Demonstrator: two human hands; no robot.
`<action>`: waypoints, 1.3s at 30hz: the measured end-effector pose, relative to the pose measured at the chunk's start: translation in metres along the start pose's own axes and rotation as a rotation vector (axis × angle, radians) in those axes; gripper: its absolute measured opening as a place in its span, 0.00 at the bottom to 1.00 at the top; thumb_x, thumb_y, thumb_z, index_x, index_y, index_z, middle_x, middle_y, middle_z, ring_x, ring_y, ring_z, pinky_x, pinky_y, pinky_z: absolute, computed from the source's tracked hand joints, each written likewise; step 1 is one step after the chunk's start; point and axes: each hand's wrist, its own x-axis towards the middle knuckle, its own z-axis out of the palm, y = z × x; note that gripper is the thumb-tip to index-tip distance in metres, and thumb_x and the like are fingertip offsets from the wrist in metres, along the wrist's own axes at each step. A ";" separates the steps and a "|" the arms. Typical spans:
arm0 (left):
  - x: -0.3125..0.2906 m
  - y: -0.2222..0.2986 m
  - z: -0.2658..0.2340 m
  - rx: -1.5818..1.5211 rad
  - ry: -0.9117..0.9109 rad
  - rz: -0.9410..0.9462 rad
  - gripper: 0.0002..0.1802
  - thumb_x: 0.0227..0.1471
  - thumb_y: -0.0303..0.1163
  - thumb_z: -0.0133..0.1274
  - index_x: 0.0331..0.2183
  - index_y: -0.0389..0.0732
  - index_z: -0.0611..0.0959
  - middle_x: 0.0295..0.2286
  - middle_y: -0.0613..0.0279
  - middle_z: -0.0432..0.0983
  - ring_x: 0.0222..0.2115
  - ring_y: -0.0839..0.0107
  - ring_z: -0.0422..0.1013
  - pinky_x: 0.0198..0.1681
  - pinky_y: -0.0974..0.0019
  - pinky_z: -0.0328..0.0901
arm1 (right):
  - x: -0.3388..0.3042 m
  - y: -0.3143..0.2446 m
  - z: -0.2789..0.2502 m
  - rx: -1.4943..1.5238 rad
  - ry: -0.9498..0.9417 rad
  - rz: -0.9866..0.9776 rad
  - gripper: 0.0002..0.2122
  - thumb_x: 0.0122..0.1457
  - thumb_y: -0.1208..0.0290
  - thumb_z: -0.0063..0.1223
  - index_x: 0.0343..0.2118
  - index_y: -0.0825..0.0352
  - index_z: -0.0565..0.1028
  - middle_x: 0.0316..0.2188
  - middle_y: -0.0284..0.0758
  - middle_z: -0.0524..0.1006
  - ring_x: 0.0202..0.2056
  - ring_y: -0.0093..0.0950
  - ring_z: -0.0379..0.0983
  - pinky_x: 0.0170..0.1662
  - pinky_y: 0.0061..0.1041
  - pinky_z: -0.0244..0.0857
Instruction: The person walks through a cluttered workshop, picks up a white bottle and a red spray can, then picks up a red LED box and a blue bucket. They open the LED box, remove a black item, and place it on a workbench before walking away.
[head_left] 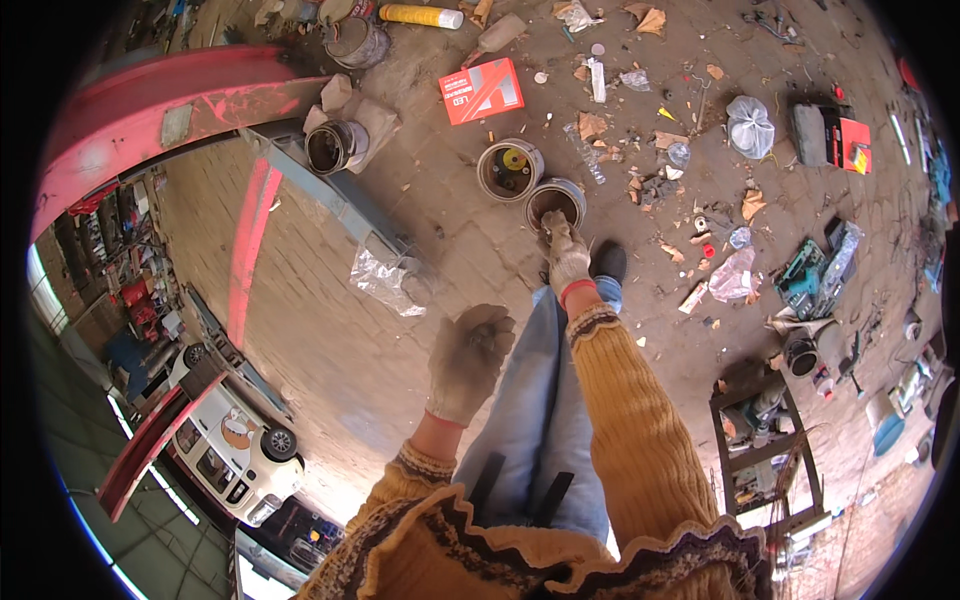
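Note:
My right hand, in a dirty whitish work glove, has its fingers closed over the near rim of a round metal can. The can looks dark inside and stands on the ground in front of my feet. Touching it on the left is a second open can, with a yellow-centred disc and small dark pieces inside. My left hand, in a glove blackened at the fingers, hangs left of my legs. Its fingers are loosely bent, and I see nothing in them.
A red-and-white box lies beyond the cans. Another can stands by a grey metal beam at left. Litter, a plastic bag and a teal power tool lie right. A metal frame stands nearer; a white van is at left.

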 end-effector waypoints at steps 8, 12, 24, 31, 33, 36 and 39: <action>0.016 -0.003 -0.019 -0.127 0.175 0.141 0.39 0.63 0.61 0.46 0.56 0.32 0.75 0.50 0.51 0.74 0.52 0.59 0.70 0.57 0.58 0.65 | 0.073 0.029 0.054 -0.081 -0.020 0.315 0.29 0.62 0.39 0.52 0.60 0.50 0.69 0.47 0.27 0.77 0.41 0.28 0.72 0.52 0.43 0.67; 0.027 -0.007 -0.027 -0.319 0.026 0.163 0.35 0.63 0.53 0.52 0.57 0.31 0.74 0.53 0.49 0.72 0.57 0.58 0.66 0.65 0.54 0.59 | 0.063 0.014 0.014 -0.055 -0.064 0.323 0.36 0.62 0.38 0.52 0.65 0.59 0.64 0.59 0.40 0.70 0.55 0.39 0.70 0.58 0.42 0.63; 0.070 -0.117 -0.106 0.278 0.521 0.129 0.17 0.65 0.33 0.50 0.50 0.30 0.78 0.40 0.52 0.77 0.39 0.64 0.75 0.42 0.66 0.73 | 0.118 0.031 0.016 -0.712 -0.492 -0.198 0.20 0.71 0.64 0.38 0.60 0.68 0.68 0.58 0.44 0.72 0.57 0.39 0.70 0.60 0.35 0.67; 0.130 -0.184 -0.179 -0.003 0.479 0.057 0.16 0.64 0.33 0.52 0.48 0.32 0.80 0.39 0.55 0.78 0.39 0.66 0.76 0.43 0.67 0.73 | 0.252 0.086 0.087 -1.958 -0.392 -0.773 0.19 0.64 0.66 0.48 0.57 0.60 0.71 0.53 0.42 0.76 0.54 0.40 0.73 0.55 0.36 0.71; 0.141 -0.182 -0.182 -0.138 0.517 -0.004 0.16 0.63 0.34 0.52 0.48 0.33 0.80 0.39 0.56 0.79 0.39 0.67 0.76 0.44 0.67 0.72 | 0.290 0.101 0.101 -2.286 -0.353 -0.895 0.16 0.61 0.69 0.48 0.52 0.56 0.78 0.47 0.40 0.80 0.48 0.38 0.79 0.48 0.39 0.74; 0.157 -0.168 -0.171 0.005 0.575 -0.073 0.17 0.63 0.35 0.51 0.48 0.34 0.81 0.40 0.57 0.79 0.40 0.69 0.76 0.46 0.67 0.70 | 0.340 0.116 0.106 -2.572 -0.283 -0.694 0.10 0.58 0.68 0.52 0.39 0.57 0.84 0.41 0.38 0.83 0.44 0.37 0.80 0.41 0.45 0.74; 0.166 -0.146 -0.166 0.043 0.467 -0.025 0.17 0.63 0.36 0.51 0.48 0.34 0.81 0.40 0.57 0.79 0.40 0.70 0.75 0.46 0.67 0.69 | 0.363 0.114 0.087 -2.578 -0.344 -1.395 0.06 0.53 0.68 0.57 0.26 0.55 0.85 0.24 0.32 0.83 0.28 0.35 0.80 0.31 0.44 0.72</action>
